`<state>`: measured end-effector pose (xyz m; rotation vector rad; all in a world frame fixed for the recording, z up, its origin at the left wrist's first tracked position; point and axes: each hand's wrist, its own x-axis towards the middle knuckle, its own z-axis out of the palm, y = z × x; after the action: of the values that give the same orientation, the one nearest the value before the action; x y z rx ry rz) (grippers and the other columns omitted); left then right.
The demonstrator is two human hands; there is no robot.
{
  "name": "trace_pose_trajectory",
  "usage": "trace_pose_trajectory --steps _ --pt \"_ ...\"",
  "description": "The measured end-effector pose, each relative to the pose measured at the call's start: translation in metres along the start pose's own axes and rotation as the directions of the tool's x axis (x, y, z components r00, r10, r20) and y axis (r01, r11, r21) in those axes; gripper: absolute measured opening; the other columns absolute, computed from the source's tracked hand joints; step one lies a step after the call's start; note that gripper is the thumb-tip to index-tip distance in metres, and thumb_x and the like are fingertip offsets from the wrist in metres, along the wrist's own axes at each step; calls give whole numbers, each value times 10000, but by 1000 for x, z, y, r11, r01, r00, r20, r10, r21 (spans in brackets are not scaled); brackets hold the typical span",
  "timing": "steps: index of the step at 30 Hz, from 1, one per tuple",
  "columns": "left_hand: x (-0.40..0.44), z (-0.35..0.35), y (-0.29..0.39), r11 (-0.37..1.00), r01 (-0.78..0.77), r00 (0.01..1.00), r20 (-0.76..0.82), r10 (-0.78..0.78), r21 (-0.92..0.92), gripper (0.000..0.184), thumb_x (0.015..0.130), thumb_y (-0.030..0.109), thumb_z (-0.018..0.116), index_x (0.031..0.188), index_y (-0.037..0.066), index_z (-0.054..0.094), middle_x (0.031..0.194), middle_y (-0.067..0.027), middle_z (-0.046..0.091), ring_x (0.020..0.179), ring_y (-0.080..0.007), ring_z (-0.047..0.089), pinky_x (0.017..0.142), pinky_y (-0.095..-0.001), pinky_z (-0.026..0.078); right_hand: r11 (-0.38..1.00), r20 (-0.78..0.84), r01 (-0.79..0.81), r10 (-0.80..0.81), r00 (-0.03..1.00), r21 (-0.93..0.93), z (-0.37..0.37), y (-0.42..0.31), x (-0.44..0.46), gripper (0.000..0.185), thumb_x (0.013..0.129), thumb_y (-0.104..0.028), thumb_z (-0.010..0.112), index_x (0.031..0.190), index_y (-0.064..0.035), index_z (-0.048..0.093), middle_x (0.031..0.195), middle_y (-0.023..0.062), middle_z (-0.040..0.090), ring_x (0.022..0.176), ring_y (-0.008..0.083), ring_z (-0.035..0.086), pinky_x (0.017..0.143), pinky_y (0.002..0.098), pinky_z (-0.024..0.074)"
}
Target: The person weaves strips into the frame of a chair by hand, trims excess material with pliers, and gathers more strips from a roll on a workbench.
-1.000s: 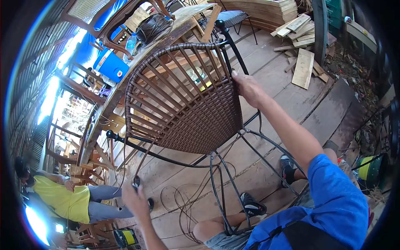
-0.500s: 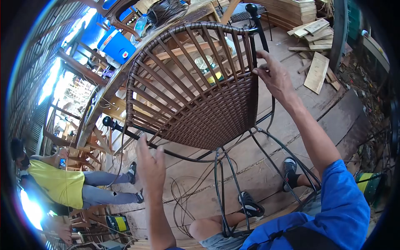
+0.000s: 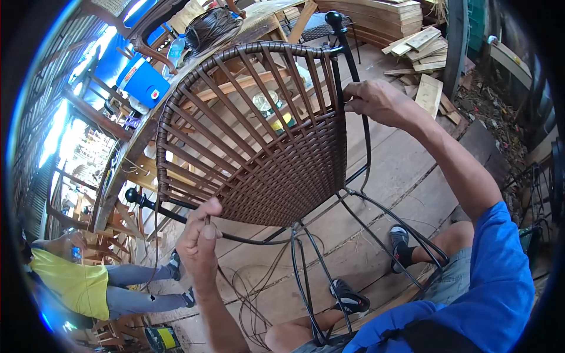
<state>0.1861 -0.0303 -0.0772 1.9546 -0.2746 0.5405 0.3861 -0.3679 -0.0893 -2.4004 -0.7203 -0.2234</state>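
A chair frame of black metal tubes carries a brown woven back [image 3: 288,170], with dense weave low down and bare slats fanning out above it. My left hand [image 3: 199,238] is at the left edge of the weave, thumb and forefinger pinched on a thin brown strand [image 3: 207,220]. At the right edge, my right hand [image 3: 374,101] is closed beside the black upright; what its fingertips pinch is too hidden to name. Loose coils of strand [image 3: 250,300] lie on the floor below the chair.
A wooden workbench [image 3: 132,138] runs behind the chair, with a blue cooler [image 3: 143,80] and a dark strand bundle [image 3: 212,26]. Wood planks [image 3: 421,47] are piled at the back right. Another person in a yellow shirt [image 3: 70,282] is at the left.
My left hand went from spread fingers to a pinch on the strand. My right hand's fingers have closed at the right edge. The whole view has shifted slightly.
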Motion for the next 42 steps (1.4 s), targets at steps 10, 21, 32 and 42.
trace_pose_trajectory --steps 10,21,32,42 --pt "5 -16 -33 849 -101 986 167 15 519 247 937 157 474 767 -21 494 758 -116 517 657 -244 491 624 -319 407 980 199 -86 122 972 -181 -9 -5 6 218 921 -135 467 1010 32 575 734 132 632 656 218 619 587 361 480" --pt "-2 -26 -40 669 -299 950 278 142 681 194 907 125 488 754 5 481 748 -124 498 653 -293 484 581 -381 385 998 100 40 -35 994 -50 0 21 4 242 920 -200 542 1054 -21 635 868 126 673 782 236 653 703 348 509" --pt "-6 -31 -52 678 -298 951 274 147 672 214 926 109 417 755 -6 473 750 -114 463 657 -250 458 613 -345 381 998 38 63 -62 997 -15 4 36 3 231 913 -210 552 1045 -47 648 847 95 671 756 182 640 683 334 509" --pt "-4 -36 -57 676 -326 943 282 180 661 228 904 157 508 730 16 460 722 -118 485 645 -284 482 579 -374 388 994 50 74 -70 996 -78 -1 44 0 200 919 -185 556 1032 -35 622 804 52 626 717 155 574 658 301 463"
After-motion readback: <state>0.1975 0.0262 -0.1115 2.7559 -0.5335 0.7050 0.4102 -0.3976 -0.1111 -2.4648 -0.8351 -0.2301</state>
